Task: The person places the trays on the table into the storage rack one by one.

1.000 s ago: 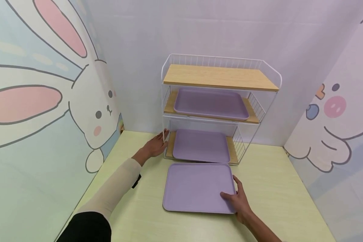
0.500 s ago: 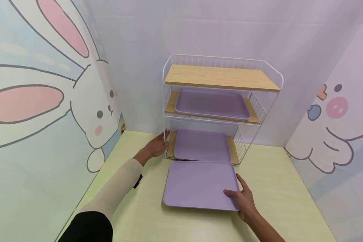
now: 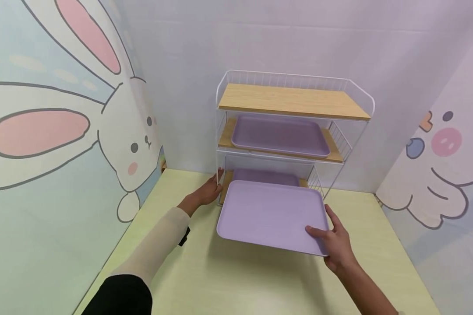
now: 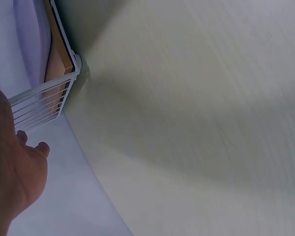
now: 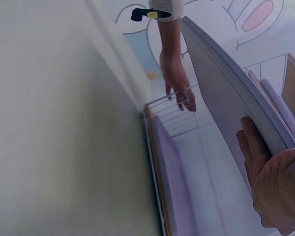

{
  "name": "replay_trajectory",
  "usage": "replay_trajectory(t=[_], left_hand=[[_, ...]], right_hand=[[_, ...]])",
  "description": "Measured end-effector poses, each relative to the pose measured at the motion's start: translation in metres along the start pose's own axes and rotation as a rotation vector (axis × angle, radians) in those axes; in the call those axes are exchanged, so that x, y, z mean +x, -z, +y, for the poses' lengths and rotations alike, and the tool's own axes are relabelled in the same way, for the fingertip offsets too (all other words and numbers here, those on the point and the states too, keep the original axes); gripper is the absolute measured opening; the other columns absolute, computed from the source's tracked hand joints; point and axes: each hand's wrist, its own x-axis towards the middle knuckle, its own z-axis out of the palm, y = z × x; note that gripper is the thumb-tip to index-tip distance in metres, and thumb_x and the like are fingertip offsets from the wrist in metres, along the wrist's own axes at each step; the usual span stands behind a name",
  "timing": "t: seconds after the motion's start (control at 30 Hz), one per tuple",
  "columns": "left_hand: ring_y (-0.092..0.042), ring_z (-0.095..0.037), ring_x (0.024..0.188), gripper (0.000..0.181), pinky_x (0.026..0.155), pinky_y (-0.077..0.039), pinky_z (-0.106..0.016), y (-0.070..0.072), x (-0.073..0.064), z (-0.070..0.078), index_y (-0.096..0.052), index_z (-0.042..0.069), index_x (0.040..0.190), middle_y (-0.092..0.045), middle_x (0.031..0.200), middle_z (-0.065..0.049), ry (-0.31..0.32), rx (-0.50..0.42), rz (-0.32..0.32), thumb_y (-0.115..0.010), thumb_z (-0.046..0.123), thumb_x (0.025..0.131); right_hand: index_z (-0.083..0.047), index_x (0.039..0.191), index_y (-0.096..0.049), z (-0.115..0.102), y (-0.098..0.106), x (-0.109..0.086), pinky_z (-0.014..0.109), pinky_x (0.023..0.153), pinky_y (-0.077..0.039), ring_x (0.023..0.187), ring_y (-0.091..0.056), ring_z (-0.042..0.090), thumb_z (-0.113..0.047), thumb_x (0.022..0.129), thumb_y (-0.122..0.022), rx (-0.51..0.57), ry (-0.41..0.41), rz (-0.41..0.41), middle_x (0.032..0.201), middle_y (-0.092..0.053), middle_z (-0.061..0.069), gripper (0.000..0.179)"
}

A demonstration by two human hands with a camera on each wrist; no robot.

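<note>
In the head view my right hand (image 3: 337, 243) grips the right edge of a flat purple tray (image 3: 272, 216), thumb on top and fingers beneath. The tray is lifted off the table and tilted, in front of a white wire rack's lower tier. In the right wrist view, fingers (image 5: 255, 142) press flat under the tray's pale underside (image 5: 214, 81). My left hand (image 3: 206, 192) rests against the rack's lower left side, fingers extended; the left wrist view shows this hand (image 4: 22, 172) beside the wire side (image 4: 37, 105). A second purple tray (image 3: 266, 177) lies on the lower shelf, partly hidden.
The rack has wooden shelves, with another purple tray (image 3: 280, 135) on the middle one and a bare top board (image 3: 291, 101). It stands on a pale yellow table (image 3: 252, 284) against a cartoon-printed fabric backdrop (image 3: 284, 48), with a rabbit (image 3: 130, 127) at left.
My right hand has raised the tray from the table, up and forward toward the rack, so it now overlaps the lower tray. My left hand stays at the rack's side.
</note>
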Motion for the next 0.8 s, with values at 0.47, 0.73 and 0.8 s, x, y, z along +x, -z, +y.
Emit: replay_trajectory(t=[0.47, 0.73, 0.8], left_hand=[[-0.046, -0.051, 0.161, 0.078, 0.133, -0.041, -0.058, 0.008, -0.025, 0.048, 0.012, 0.021, 0.182, -0.012, 0.191, -0.019, 0.012, -0.151, 0.079, -0.022, 0.057, 0.122], [-0.063, -0.055, 0.144, 0.082, 0.123, -0.051, -0.062, 0.004, -0.020, 0.036, 0.012, 0.021, 0.183, -0.034, 0.180, -0.033, -0.120, -0.214, 0.111, -0.026, 0.059, 0.121], [-0.065, -0.054, 0.141, 0.083, 0.122, -0.052, -0.061, -0.006, -0.015, 0.019, 0.010, 0.025, 0.183, -0.042, 0.175, -0.035, -0.166, -0.226, 0.143, -0.040, 0.051, 0.121]], right_hand=[[-0.051, 0.180, -0.010, -0.074, 0.006, -0.014, 0.038, 0.083, -0.072, 0.096, -0.082, 0.007, -0.001, 0.102, -0.079, 0.037, 0.042, -0.055, 0.181, -0.025, 0.018, 0.115], [-0.051, 0.180, -0.011, -0.106, 0.008, -0.020, 0.038, 0.080, -0.072, 0.093, -0.085, 0.010, 0.001, 0.101, -0.079, 0.051, 0.093, -0.116, 0.164, -0.043, 0.005, 0.116], [-0.051, 0.180, -0.013, -0.114, 0.008, -0.022, 0.038, 0.079, -0.072, 0.093, -0.085, 0.012, 0.001, 0.101, -0.079, 0.065, 0.104, -0.124, 0.153, -0.049, -0.002, 0.115]])
